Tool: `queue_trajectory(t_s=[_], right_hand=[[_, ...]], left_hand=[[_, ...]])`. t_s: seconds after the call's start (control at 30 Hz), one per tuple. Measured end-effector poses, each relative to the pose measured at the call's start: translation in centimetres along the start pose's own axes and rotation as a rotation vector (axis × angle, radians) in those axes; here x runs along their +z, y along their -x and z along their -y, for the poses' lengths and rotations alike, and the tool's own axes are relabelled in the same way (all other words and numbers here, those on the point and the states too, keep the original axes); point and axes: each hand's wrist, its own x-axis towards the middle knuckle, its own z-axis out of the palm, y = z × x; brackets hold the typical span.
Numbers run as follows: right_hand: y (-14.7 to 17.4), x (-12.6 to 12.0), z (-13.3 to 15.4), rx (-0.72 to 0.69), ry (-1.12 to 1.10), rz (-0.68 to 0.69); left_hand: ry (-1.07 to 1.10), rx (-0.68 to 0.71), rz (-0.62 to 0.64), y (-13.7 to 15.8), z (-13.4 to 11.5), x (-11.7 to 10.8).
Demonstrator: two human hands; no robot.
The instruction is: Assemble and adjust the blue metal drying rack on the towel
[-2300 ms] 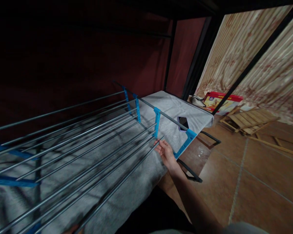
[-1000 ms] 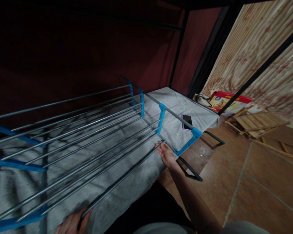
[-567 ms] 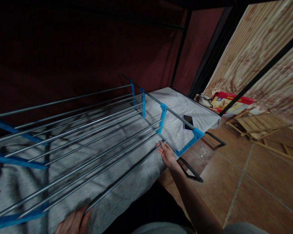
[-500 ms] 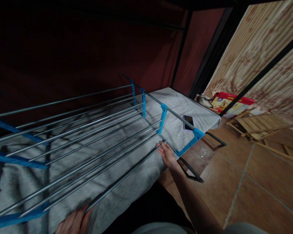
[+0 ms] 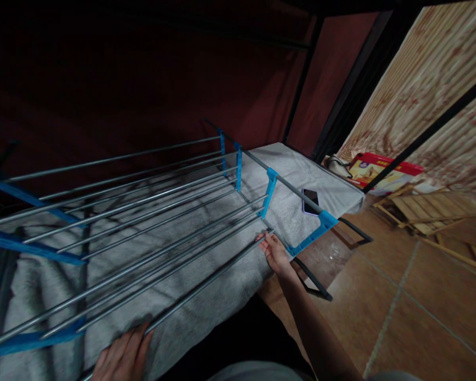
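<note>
A clothes drying rack (image 5: 150,211) with grey metal rods and blue plastic connectors lies flat on a grey-white fleece blanket (image 5: 206,296) over a low bed. My right hand (image 5: 275,253) grips the far end of the nearest rod (image 5: 206,283), close to a blue end bracket (image 5: 313,235). My left hand (image 5: 122,357) holds the near end of that same rod at the blanket's front edge. A dark phone (image 5: 311,201) rests on the blanket beyond the rack's end.
A black bed frame (image 5: 313,278) sticks out over the brown tiled floor (image 5: 412,312). A red box (image 5: 384,169) and folded wooden slats (image 5: 428,209) lie on the floor by a patterned wall. A dark red wall stands behind.
My left hand has come into view and taken the near end of the front rod. The view has shifted slightly left; my right hand stays on the rod's far end.
</note>
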Motion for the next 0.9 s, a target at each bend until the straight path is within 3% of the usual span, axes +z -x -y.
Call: queue_trajectory(t_s=[0.17,0.43,0.63,0.9], right_hand=[[-0.1,-0.4,-0.2,0.001,0.028,-0.004],[-0.6,-0.7,-0.2,0.018,0.091,-0.004],[-0.4,-0.9,-0.1,-0.022,0.137,0.043],[-0.6,-1.4,-0.1,-0.029,0.228,0.056]], left_hand=[[-0.004,0.022,-0.074,0.1,0.1,0.4],[0.081,0.011,-0.058,-1.0,-0.1,-0.5],[0.071,-0.090,-0.119,-2.0,-0.8,-0.5],[0.119,-0.188,-0.080,-3.5,-1.7,-1.8]])
